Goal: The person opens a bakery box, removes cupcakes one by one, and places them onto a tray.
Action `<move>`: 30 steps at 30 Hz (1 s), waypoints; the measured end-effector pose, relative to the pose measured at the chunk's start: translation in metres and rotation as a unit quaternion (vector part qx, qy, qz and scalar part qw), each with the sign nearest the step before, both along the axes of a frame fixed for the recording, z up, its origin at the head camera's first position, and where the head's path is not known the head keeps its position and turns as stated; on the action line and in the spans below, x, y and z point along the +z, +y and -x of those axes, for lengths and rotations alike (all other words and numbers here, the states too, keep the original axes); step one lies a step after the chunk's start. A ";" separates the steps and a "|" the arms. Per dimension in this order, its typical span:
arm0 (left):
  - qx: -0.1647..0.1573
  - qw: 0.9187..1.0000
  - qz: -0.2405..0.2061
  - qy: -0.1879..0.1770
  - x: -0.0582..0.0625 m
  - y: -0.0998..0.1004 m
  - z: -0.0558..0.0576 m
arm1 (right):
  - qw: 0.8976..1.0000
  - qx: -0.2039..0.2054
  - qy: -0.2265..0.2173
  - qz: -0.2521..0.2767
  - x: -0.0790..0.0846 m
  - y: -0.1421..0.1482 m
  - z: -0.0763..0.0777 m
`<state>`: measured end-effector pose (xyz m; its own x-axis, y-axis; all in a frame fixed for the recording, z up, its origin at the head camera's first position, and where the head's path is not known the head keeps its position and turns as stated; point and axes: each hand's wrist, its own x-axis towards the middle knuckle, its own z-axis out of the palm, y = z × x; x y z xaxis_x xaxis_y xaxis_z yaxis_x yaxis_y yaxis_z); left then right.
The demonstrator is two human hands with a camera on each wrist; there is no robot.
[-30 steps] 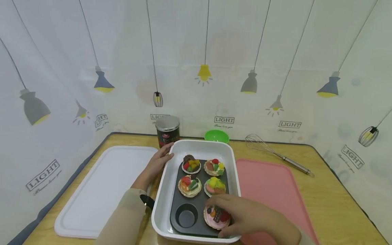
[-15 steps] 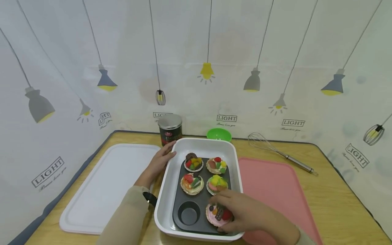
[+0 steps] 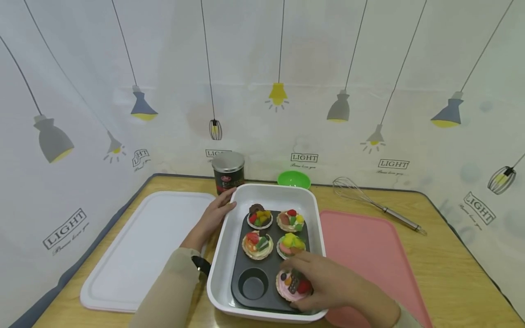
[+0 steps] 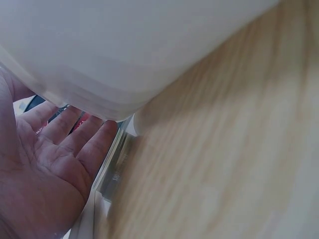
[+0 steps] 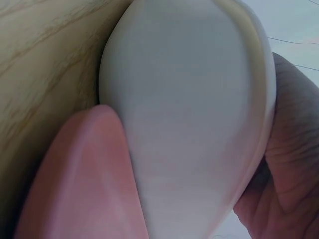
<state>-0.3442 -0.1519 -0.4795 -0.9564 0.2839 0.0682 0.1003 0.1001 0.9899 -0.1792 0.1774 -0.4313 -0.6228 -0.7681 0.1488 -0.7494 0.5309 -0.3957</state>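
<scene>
A dark muffin pan (image 3: 270, 298) lies inside a deep white baking dish (image 3: 266, 193). My right hand (image 3: 332, 284) reaches over the dish's near right side, thumb and fingers around a tart with pink cream (image 3: 288, 288) in the near right cup. The right wrist view shows that hand (image 5: 294, 149) over the dish's rim, the tart hidden. Extended fingers of my left hand (image 3: 211, 219) rest against the dish's left side, palm visible in the left wrist view. Several fruit-topped tarts, one with strawberry (image 3: 257, 246), sit in other cups; the near left cup shows its bare bottom.
Left of the dish lies a white board (image 3: 151, 237); a pink board (image 3: 365, 246) lies on its right. Behind stand a dark can with a silver lid (image 3: 228, 173) and a green bowl (image 3: 294, 179). A whisk (image 3: 381, 208) rests at the back right.
The head view has shifted slightly, so everything appears a little to the right and higher. Both hands and the tart keep their places relative to the dish.
</scene>
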 end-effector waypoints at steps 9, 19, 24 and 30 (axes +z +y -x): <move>-0.003 1.000 -0.002 -0.003 0.000 0.002 -0.001 | 1.000 -0.002 -0.005 0.002 0.001 0.001 0.000; 0.005 1.000 0.016 -0.003 -0.001 0.001 -0.001 | 1.000 -0.001 0.011 0.007 -0.002 0.001 -0.003; 0.002 1.000 0.011 -0.001 0.001 0.001 0.000 | 1.000 -0.013 0.008 0.001 -0.001 0.000 -0.002; -0.004 1.000 0.001 -0.018 0.006 0.001 -0.002 | 1.000 -0.012 -0.003 0.004 0.000 0.000 0.000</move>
